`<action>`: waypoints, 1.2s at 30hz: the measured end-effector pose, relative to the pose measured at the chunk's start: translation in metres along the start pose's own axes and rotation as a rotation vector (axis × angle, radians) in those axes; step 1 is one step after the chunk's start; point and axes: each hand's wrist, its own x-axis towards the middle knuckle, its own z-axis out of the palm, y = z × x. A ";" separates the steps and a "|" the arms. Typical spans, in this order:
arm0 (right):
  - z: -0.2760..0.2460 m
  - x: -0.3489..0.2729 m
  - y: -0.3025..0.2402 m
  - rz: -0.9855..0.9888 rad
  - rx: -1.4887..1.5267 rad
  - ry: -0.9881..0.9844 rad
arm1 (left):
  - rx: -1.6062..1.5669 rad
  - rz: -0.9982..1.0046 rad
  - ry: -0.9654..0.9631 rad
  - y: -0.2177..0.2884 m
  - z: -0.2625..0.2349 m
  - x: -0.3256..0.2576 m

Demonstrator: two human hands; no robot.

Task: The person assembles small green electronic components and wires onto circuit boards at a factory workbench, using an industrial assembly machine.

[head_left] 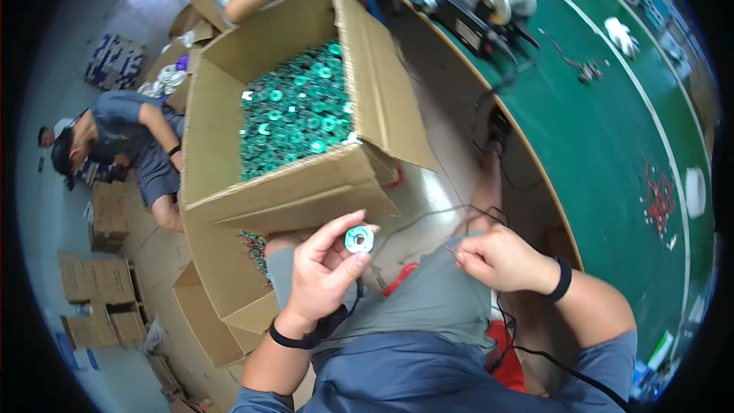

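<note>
My left hand (319, 269) is raised over my lap, with a small round green-and-white circuit board (350, 242) between thumb and fingers. The board has a hole in its middle. To the right, my right hand (501, 260) is closed in a pinch, and a thin reddish wire end (449, 248) pokes out from its fingertips. Both wrists wear black bands, with dark cable near them. In front of my left hand stands an open cardboard box (382, 76) with a heap of similar green boards (294, 111) in it.
A green worktable (596, 153) curves along the right, bearing a black machine with a wire spool (511, 0), a white glove (621, 37) and red wires (659, 197). Below the box, a lower carton (206, 321) stands at left. Co-workers (126, 126) sit at left and far ahead.
</note>
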 end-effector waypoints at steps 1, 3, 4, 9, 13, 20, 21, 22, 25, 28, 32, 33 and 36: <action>0.004 -0.001 0.005 0.006 -0.018 0.008 | -0.002 0.037 -0.005 0.009 -0.013 0.004; 0.003 0.000 0.000 0.033 -0.014 0.014 | 0.000 0.093 -0.004 0.034 -0.040 0.015; 0.003 0.001 -0.002 0.037 0.022 0.049 | 0.045 0.096 0.024 0.051 -0.052 0.022; 0.007 0.000 0.003 0.076 -0.017 0.049 | 0.484 0.059 0.131 0.111 -0.138 0.083; 0.011 0.000 0.004 0.061 -0.028 0.020 | 0.646 -0.092 0.145 0.127 -0.201 0.162; -0.004 0.013 -0.008 0.080 -0.089 -0.015 | 1.039 -0.120 0.353 0.073 -0.319 0.296; -0.004 0.012 -0.004 0.070 -0.078 0.017 | 1.115 -0.140 0.375 0.062 -0.328 0.312; -0.002 0.012 -0.001 0.078 -0.056 0.041 | 1.268 -0.154 0.387 0.050 -0.329 0.324; -0.016 0.018 -0.024 0.210 0.059 0.076 | 1.344 -0.281 0.358 0.011 -0.306 0.354; -0.022 0.022 -0.023 0.169 0.084 0.090 | 1.370 -0.286 0.361 -0.019 -0.309 0.362; -0.032 0.027 -0.022 0.257 0.164 0.020 | 1.465 -0.253 0.300 -0.041 -0.317 0.370; -0.033 0.028 -0.021 0.287 0.193 -0.007 | 1.466 -0.259 0.296 -0.042 -0.321 0.371; -0.030 0.027 -0.016 0.214 0.141 0.059 | 1.453 -0.293 0.301 -0.044 -0.315 0.377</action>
